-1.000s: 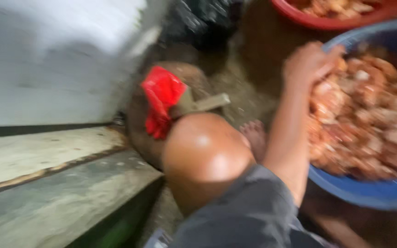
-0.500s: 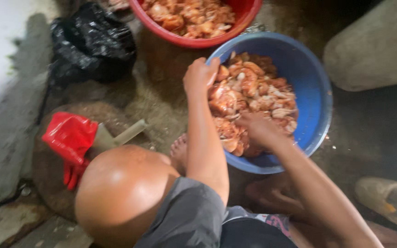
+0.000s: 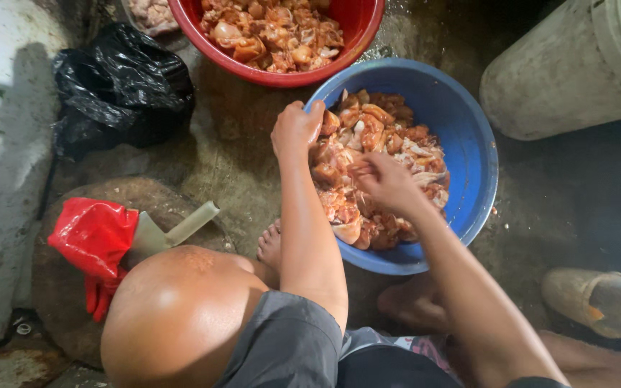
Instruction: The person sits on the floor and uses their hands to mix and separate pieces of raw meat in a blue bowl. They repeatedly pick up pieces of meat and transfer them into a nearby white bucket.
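A blue basin (image 3: pixel 472 158) on the ground holds many raw chicken pieces (image 3: pixel 386 136). My left hand (image 3: pixel 296 129) grips the basin's near-left rim with its fingers curled over the edge. My right hand (image 3: pixel 386 183) reaches into the middle of the basin with its fingers closed on a piece of meat. My bare knee (image 3: pixel 174 316) fills the lower left.
A red basin (image 3: pixel 282 72) with more chicken pieces stands behind the blue one. A black plastic bag (image 3: pixel 120 86) lies at the left. A cleaver (image 3: pixel 170 233) and red plastic bag (image 3: pixel 95 241) rest on a round chopping block (image 3: pixel 59 287). A pale bucket (image 3: pixel 576 65) lies at the right, a small cylinder (image 3: pixel 594 302) below.
The view has swung right and steadied over the blue basin. My right hand has come into the basin and moved up to the meat in its middle; my left hand stays on the rim.
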